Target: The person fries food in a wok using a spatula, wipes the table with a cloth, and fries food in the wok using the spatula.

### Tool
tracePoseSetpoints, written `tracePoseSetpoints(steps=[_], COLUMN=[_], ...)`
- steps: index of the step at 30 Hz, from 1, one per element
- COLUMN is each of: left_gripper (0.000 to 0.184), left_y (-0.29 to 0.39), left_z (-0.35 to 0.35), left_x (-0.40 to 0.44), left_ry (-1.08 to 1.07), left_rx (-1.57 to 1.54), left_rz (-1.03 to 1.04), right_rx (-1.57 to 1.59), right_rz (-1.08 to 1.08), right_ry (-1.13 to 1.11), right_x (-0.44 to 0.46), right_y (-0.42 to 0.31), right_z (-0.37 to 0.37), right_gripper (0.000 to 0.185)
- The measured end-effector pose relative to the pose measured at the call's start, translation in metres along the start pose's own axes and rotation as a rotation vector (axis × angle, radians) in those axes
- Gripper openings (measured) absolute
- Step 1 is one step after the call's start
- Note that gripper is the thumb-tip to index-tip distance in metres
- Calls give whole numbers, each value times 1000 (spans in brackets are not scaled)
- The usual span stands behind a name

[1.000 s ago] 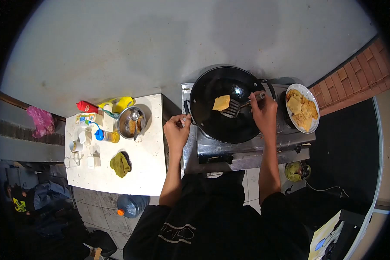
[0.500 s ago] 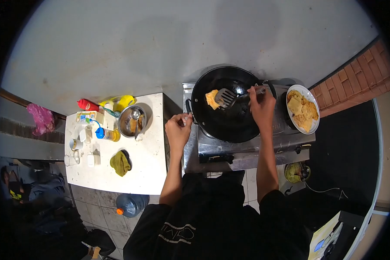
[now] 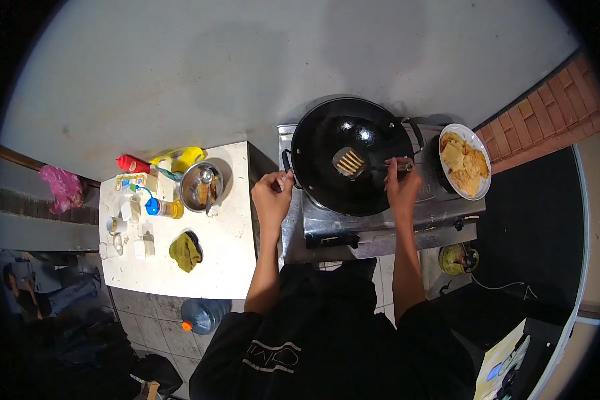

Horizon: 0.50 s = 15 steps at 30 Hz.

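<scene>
A black wok (image 3: 320, 180) sits on the steel gas stove. My right hand (image 3: 403, 190) grips the handle of a slotted spatula (image 3: 343, 152), whose head is inside the wok. Yellow fried food (image 3: 351, 162) shows through the spatula's slots; most of it is hidden under the head. At the wok's left side, my left hand (image 3: 271, 200) is closed with its fingertips pinching the loop handle (image 3: 287, 162). A small pale bit shows at those fingertips, too small to name.
A white plate (image 3: 485, 185) of fried pieces stands right of the wok. On the white table (image 3: 230, 267) at left are a metal bowl (image 3: 219, 175), a blue-capped oil bottle (image 3: 170, 209), a red bottle (image 3: 133, 164) and a green cloth (image 3: 185, 253). A water jug (image 3: 207, 315) lies below.
The fried food was beside the spatula's left edge; now it is beneath the head, nearer the wok's middle. My right hand has shifted slightly lower. My left hand stays at the handle.
</scene>
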State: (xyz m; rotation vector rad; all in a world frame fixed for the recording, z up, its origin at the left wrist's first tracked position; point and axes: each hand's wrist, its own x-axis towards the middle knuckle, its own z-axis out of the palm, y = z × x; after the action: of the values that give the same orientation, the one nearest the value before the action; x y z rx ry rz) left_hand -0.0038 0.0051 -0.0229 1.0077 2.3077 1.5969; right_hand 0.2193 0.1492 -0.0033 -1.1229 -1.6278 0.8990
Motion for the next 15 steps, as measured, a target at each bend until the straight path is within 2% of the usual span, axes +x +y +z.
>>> tracePoseSetpoints(steps=[11, 13, 15], left_gripper=[24, 24, 25], left_y=[0, -1, -2], left_z=[1, 2, 3], left_x=[-1, -1, 0], left_ry=[12, 15, 31], left_rx=[11, 8, 15], left_rz=[5, 2, 27], right_rx=[-18, 61, 126], right_rz=[-24, 42, 2], right_ry=[7, -43, 6], right_x=[-8, -7, -6], right_y=[2, -4, -8], right_z=[-3, -4, 1], right_gripper=[21, 20, 20])
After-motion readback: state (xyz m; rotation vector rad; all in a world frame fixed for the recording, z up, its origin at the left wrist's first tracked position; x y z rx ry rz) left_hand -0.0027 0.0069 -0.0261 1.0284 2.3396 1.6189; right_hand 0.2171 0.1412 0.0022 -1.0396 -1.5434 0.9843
